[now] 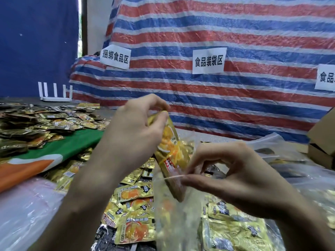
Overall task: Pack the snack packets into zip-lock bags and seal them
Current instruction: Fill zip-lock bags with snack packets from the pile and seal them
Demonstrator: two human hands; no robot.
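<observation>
My left hand (135, 127) pinches the top of a golden snack packet (172, 151) printed in orange, held upright in the middle of the view. The packet's lower end is inside the mouth of a clear zip-lock bag (174, 214). With thumb and fingers, my right hand (230, 178) pinches the bag's rim and holds the mouth open. Under the hands lie several more golden packets (134, 211), loose on the table.
A big heap of snack packets (36, 124) covers the table at the left, beside a green and orange cloth (54, 151). Clear plastic bags (299, 171) lie at the right, with cardboard boxes (322, 140) at the far right. A striped tarp (217, 96) with paper labels stands behind.
</observation>
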